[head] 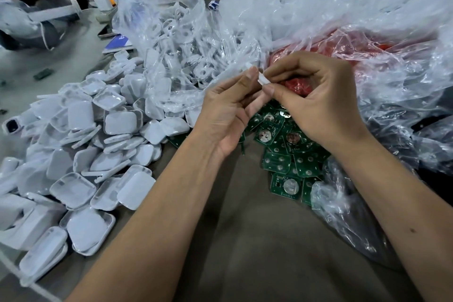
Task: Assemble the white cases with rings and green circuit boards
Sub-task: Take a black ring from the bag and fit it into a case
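Single head-worn wide-angle view, facing forward and down, close over table (257,240); forearms enter from 5 and 7 o'clock, meeting near frame centre.

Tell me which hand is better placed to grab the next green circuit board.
Probably the right hand: it hangs directly over the green circuit boards. The left hand sits toward the pile of white cases. Both pinch a small white piece.
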Action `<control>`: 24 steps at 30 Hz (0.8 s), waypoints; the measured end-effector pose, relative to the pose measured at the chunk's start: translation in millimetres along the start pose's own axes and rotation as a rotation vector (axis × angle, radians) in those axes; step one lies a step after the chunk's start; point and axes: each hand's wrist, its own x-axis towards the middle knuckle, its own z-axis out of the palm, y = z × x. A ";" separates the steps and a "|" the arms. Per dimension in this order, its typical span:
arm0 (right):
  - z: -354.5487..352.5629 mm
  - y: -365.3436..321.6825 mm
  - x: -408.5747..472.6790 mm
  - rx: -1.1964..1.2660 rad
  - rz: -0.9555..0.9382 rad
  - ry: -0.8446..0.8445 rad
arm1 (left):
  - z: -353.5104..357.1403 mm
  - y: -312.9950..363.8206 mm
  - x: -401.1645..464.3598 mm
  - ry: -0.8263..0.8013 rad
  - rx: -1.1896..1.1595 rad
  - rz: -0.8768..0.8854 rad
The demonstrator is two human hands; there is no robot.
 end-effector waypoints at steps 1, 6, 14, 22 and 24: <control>0.2 0.5 -0.6 0.007 -0.004 0.019 | 0.7 -0.6 0.0 -0.008 -0.023 -0.017; 1.4 2.7 -0.7 0.051 -0.035 0.033 | -0.4 -0.8 1.3 -0.034 -0.099 -0.069; -1.6 7.7 2.5 0.034 -0.035 -0.039 | -1.2 0.2 1.3 -0.048 -0.135 -0.110; -1.8 3.5 2.3 0.040 -0.017 -0.110 | -4.3 3.3 -0.5 -0.035 -0.074 -0.068; -3.3 3.7 1.5 0.101 0.008 -0.099 | -2.7 4.8 -0.9 -0.043 -0.074 -0.067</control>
